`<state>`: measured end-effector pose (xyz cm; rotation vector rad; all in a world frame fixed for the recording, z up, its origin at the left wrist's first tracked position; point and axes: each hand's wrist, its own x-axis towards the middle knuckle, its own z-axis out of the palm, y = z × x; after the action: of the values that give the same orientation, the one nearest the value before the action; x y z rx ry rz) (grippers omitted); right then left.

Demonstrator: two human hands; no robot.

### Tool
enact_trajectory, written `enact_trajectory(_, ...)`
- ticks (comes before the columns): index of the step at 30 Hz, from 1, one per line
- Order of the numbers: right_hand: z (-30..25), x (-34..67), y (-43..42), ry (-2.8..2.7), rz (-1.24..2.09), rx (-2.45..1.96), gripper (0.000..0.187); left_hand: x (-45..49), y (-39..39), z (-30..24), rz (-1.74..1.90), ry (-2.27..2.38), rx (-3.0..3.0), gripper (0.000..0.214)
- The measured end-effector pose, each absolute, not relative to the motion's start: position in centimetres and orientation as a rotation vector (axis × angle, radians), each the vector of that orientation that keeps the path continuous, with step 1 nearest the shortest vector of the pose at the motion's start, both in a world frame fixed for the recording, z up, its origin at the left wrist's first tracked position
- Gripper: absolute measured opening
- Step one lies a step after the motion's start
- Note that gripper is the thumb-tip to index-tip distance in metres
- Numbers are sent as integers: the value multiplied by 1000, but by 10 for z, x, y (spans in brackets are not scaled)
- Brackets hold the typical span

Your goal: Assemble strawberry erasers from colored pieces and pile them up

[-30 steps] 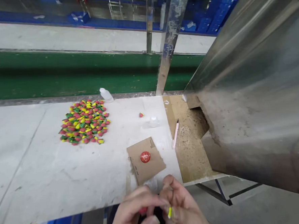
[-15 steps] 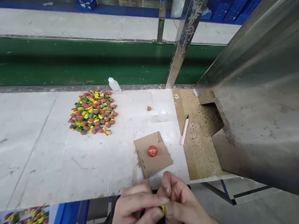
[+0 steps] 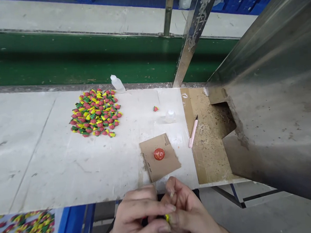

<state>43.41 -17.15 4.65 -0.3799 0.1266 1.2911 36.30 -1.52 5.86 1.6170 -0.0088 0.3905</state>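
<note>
Just past the table's front edge, my left hand (image 3: 139,214) and my right hand (image 3: 189,213) meet with fingertips pinched together. Between them is a small piece with yellow (image 3: 167,218) showing; a bit of red peeks between the left fingers, and the rest is hidden. Beyond the hands lies a cardboard square (image 3: 161,172), bearing a shallow red dish (image 3: 159,154). Farther back are a single red-and-green berry-shaped piece (image 3: 155,108) and a small clear container (image 3: 170,116).
A pile of red, yellow and green berry-shaped pieces (image 3: 96,113) sits left of centre, beside a white squeeze bottle (image 3: 118,84). More pieces (image 3: 33,229) fill a blue-edged tray at lower left. A pink pen-like tool (image 3: 193,132) lies beside a metal housing (image 3: 270,99) at right.
The view has shifted slightly. Both hands stay together around the small piece, with only slight finger movement; the table items keep their places.
</note>
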Motion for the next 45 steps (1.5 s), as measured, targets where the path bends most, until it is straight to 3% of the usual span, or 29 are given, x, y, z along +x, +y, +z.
enact_trajectory(14, 60, 434, -167, 171, 1366, -321, 54, 358, -20, 61, 564, -85, 1793, 23)
enact_trajectory(25, 54, 429, -169, 153, 1300, -543, 61, 358, -13, 61, 439, -71, 1681, 20)
enact_trajectory(34, 45, 429, -172, 56, 1236, -527, 53, 360, -16, 53, 506, -107, 1681, 17)
enact_trajectory(41, 20, 426, -181, -82, 1277, -948, 53, 360, -13, 35, 660, -241, 1707, 17)
enact_trajectory(45, 22, 432, -179, -102, 1317, -918, 60, 361, -16, 26, 653, -222, 1677, 17)
